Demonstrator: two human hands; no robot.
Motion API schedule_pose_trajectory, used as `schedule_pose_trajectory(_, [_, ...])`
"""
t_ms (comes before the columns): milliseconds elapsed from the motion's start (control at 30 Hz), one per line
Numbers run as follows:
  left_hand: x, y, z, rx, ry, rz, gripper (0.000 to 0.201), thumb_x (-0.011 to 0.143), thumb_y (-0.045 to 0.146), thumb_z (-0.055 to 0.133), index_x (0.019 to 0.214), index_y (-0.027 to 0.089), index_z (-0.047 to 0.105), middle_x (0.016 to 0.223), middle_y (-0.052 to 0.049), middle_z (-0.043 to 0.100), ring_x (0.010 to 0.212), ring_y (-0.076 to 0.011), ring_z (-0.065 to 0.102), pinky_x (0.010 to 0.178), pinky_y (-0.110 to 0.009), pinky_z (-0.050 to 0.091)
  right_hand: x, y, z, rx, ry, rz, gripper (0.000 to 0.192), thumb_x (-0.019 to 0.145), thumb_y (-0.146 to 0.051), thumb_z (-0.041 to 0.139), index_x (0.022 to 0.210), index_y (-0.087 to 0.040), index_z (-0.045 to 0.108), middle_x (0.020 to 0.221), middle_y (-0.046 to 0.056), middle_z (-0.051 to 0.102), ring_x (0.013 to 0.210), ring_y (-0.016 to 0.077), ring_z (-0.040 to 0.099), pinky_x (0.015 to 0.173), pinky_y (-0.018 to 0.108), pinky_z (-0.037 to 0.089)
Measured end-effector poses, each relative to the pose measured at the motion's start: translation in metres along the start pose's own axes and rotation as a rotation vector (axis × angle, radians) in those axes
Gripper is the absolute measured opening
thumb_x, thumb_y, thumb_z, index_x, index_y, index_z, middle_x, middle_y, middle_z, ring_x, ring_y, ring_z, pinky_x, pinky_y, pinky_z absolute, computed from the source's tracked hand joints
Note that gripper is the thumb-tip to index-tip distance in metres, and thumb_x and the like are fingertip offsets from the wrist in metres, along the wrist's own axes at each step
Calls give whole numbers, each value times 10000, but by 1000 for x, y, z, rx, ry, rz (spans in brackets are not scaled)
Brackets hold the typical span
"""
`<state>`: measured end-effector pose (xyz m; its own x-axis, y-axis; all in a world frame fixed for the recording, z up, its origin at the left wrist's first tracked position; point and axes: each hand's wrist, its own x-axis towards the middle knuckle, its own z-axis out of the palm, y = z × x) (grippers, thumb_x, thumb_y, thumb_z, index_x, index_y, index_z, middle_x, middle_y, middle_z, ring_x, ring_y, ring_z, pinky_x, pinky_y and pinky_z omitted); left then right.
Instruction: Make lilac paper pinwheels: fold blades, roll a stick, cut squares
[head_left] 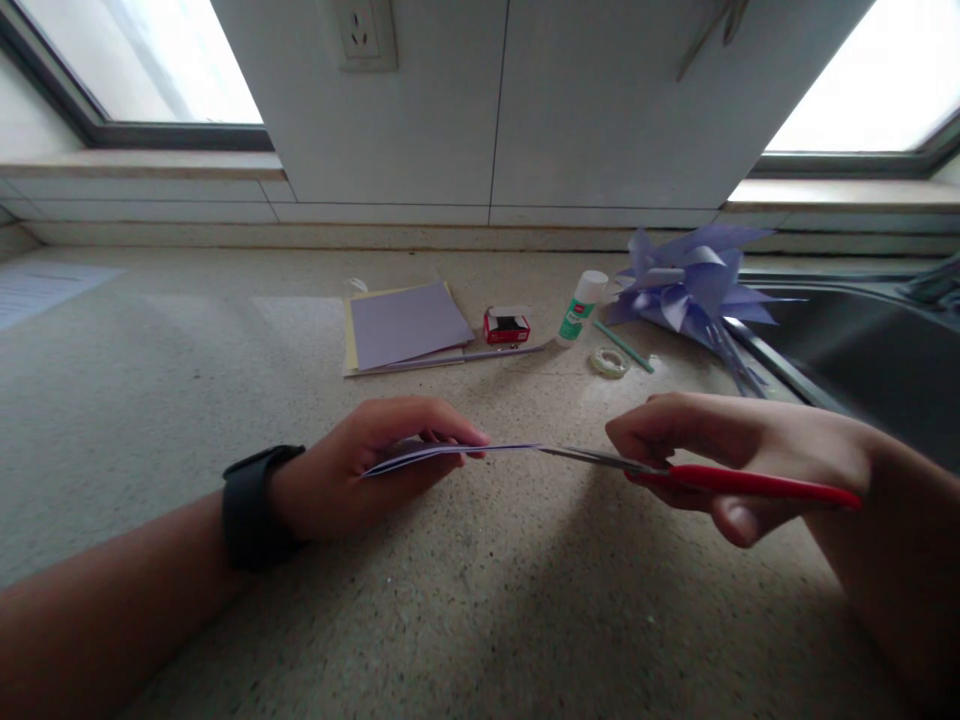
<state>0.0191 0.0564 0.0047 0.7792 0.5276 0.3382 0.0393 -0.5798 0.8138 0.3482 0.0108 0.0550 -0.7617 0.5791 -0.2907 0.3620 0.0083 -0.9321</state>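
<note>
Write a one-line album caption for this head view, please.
Left hand holds folded lilac paper edge-on while right hand works red-handled scissors into it.

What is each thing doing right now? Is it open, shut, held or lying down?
Left hand: fingers pinching the folded lilac paper sheet, held edge-on.
Right hand: gripping the red-handled metal scissors, blade tips at the paper's edge.
White-and-green glue stick: capped, lying tilted.
Clear tape roll: lying flat.
Small red stapler: shut, on the counter.
Lilac and yellow paper stack: lying flat.
Lilac paper flower: folded up, resting by the sink.
</note>
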Motion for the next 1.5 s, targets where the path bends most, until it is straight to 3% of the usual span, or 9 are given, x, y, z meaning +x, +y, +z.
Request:
schedule_pose_trajectory(300, [-1,0,0,5,-39,0,210,948,146,576,1122,204,677,959,-64,730,839,-168,690,739,-263,554,1,-4,3,-72,24,-7,495,769,-609,754,705,-194,494,654,-38,486,582,87,409,493,211,329])
schedule_pose_trajectory(567, [3,4,-1,67,-94,129,350,891,66,608,1193,205,716,1083,-118,763,935,-216,736,785,-295,580,0,-3,1,-140,-10,87,504,757,-641,746,735,-191,520,678,-29,511,620,112,444,548,251,337])
schedule_pose_trajectory(733, [5,6,2,94,-121,230,403,892,62,616,1276,167,677,1093,-137,762,928,-185,738,785,-250,572,2,1,2,-121,-21,80,500,700,-603,809,735,-183,540,671,-35,527,613,114,451,541,249,334])
schedule_pose_trajectory(900, [3,3,3,76,-152,217,378,905,79,617,1271,155,668,1032,-131,766,853,-167,730,729,-237,556,6,3,5,-86,-8,43,528,643,-612,843,693,-176,549,652,-42,516,592,104,418,524,243,316])
schedule_pose_trajectory(1100, [3,2,1,8,-89,190,310,865,76,678,1166,149,696,1066,-131,759,920,-188,730,797,-277,583,7,3,5,-56,-24,46,512,641,-565,865,688,-174,538,647,-43,517,590,100,421,525,241,313])
schedule_pose_trajectory(1500, [3,5,2,-23,-142,165,259,908,73,641,1146,153,705,979,-107,771,842,-155,725,742,-244,569,10,-2,9,-92,-21,39,476,674,-542,854,703,-174,554,658,-41,522,597,101,418,532,245,316])
